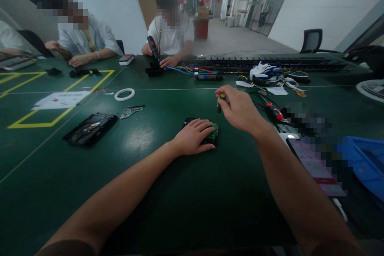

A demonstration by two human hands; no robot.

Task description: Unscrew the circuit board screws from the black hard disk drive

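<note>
My left hand [195,136] lies over a hard drive [212,138], fingers stretched out across it and thumb along its near edge. Part of a green circuit board shows on the drive's right side; the rest is hidden under the hand. In my right hand [238,108] is a small screwdriver [219,108] with a yellow and black handle, pinched at its top between the fingers. It stands nearly upright, with its thin shaft pointing down to the drive's far right corner. Whether the tip touches a screw is too small to tell.
Another black drive [90,128], a loose circuit board [131,111] and a white tape roll [125,94] lie to the left. Rightward are a red-handled screwdriver [274,112], gloves [265,72] and a blue bin [364,164]. Across the table, a person holds a power screwdriver [153,47].
</note>
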